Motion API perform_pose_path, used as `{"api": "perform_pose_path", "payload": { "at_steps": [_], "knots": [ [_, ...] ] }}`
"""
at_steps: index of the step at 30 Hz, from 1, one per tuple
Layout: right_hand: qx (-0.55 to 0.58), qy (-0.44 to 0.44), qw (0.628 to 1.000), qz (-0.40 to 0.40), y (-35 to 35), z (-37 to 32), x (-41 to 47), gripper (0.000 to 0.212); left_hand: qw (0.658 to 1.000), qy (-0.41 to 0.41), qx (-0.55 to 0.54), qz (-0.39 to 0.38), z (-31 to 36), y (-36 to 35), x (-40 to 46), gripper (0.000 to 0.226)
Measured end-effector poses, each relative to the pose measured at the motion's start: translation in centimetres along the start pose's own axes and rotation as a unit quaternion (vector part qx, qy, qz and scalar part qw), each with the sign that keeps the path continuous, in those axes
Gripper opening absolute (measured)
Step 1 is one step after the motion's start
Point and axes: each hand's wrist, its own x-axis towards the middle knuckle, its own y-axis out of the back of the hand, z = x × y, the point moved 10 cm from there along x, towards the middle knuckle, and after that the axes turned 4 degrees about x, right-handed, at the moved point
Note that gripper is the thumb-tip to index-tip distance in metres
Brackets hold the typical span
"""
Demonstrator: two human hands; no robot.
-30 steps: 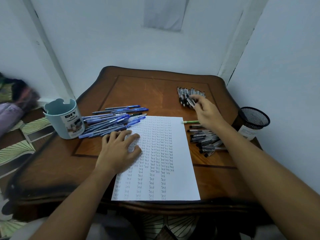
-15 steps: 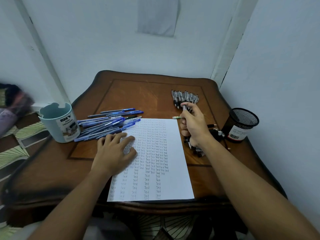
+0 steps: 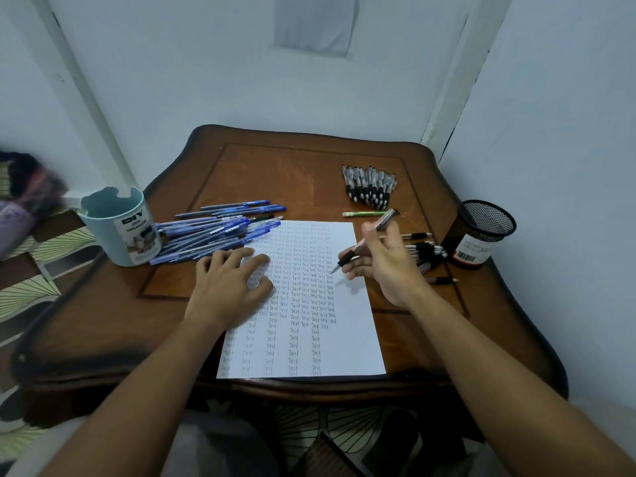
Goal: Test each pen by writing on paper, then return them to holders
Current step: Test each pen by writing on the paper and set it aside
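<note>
Pinched between the thumb and curled fingers of the right hand (image 3: 385, 266) is a black-gripped pen (image 3: 364, 242), slanted with its tip down near the right side of the paper (image 3: 347, 342), its upper end rising past the knuckles; whether the tip touches the sheet cannot be told. Going from the left: a pale blue cup holder (image 3: 118, 227) stands near the counter's left edge, and just beside it lies a spread heap of blue pens (image 3: 213, 232), their far ends reaching onto the top left corner of the paper. The left hand (image 3: 229, 287) lies flat with spread fingers, its grip released, pressing the sheet's left side and covering part of the writing there; its fingertips sit just short of the blue heap. The paper lies in the middle of the brown counter (image 3: 296, 180), filled with columns of a short repeated word, denser toward the top. Beyond the paper's upper right corner lies a green pen (image 3: 363, 214), and farther back a neat row of black pens (image 3: 370, 185). Behind the right hand, partly hidden by it, a loose pile of black pens (image 3: 428, 253) lies on the counter, touching or nearly touching the black mesh cup (image 3: 480, 234) that stands at the right edge.
</note>
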Motion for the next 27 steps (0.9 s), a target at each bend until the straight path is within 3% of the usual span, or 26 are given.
{"api": "perform_pose_path", "payload": {
  "at_steps": [3,6,11,27],
  "knots": [
    [-0.063,-0.008,0.998,-0.013,-0.3,1.2,-1.2,0.034,1.0,-0.001,0.001,-0.001,0.0,0.0,-0.1,0.06],
    [-0.065,-0.012,0.997,-0.045,-1.1,2.7,-2.9,0.019,1.0,-0.001,-0.002,-0.003,0.1,0.0,0.0,0.059],
    [-0.053,-0.007,0.995,-0.082,-1.6,4.9,-5.2,0.031,1.0,0.003,-0.009,0.0,0.1,0.1,-0.1,0.06],
    [-0.075,0.043,0.993,-0.084,-1.4,5.4,-6.2,0.026,1.0,-0.001,-0.007,-0.003,0.3,0.1,-0.3,0.061]
  ]
}}
